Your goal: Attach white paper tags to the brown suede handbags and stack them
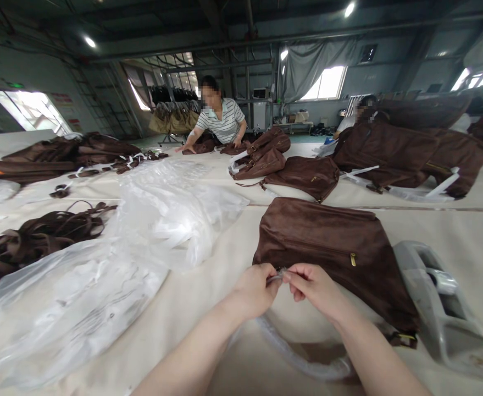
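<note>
A brown suede bag lies flat on the beige table in front of me, its brass zipper pull showing. My left hand and my right hand meet just below the bag's near edge. Both pinch a small clear wrapped piece between thumbs and fingers. A plastic-wrapped bag strap loops on the table under my forearms.
A grey tape dispenser stands at the right. Clear plastic bags are heaped at the left, beside brown straps. More brown bags lie farther back. A person in a striped shirt works across the table, another person beyond.
</note>
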Motion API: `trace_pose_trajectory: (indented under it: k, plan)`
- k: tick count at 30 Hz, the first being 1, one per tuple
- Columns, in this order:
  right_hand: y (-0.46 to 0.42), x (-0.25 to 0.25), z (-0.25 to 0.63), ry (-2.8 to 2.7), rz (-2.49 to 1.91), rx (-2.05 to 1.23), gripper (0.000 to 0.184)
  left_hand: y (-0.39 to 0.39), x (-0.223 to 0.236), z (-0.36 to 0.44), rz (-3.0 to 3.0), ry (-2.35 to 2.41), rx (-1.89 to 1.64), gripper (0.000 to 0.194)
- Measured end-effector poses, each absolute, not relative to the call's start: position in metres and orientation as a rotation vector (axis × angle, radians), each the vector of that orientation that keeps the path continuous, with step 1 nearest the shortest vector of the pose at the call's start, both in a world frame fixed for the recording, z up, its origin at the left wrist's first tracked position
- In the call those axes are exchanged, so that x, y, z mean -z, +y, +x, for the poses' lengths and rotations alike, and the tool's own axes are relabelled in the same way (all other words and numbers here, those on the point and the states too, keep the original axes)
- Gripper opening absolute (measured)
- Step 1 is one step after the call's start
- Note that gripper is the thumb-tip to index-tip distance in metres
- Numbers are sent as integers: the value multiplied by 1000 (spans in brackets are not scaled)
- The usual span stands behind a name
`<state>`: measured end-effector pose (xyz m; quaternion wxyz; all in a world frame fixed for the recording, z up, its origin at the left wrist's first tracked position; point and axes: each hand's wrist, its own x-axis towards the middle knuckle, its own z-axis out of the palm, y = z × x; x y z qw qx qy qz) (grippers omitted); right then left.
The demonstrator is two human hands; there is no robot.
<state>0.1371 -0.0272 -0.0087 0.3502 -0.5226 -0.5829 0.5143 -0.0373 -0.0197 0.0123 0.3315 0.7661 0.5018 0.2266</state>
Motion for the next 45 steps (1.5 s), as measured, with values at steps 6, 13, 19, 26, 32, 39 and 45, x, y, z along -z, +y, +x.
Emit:
trace_pose_trajectory:
  k: [6, 13, 19, 26, 32, 39, 45]
  plan:
    - [-27, 11, 136, -1507, -1360, -1414, 31, -14, -7, -35, 1475, 1186, -524, 24]
    - [-23, 13, 141, -1410, -1285, -1544, 37, -12, -5, -30, 928, 977, -662, 27]
    - [-20, 15, 144, -1358, -1215, -1576, 42, -4, -9, -35, 457, 658, -379, 10]
    - [-21, 13, 133, -1321, -1359, -1581, 46, -18, 2, -20, 497, 585, -174, 17]
    - [-24, 4, 138, -1535, -1430, -1272, 38, -22, 0, -24, 1278, 923, -331, 37]
    - [-22, -7, 167, -1587, -1577, -792, 40, 13, -13, -64, 1326, 1350, -1143, 36]
    - [-15, 9, 172, -1837, -1818, -525, 17, 21, -7, -67, 1177, 1310, -1181, 34]
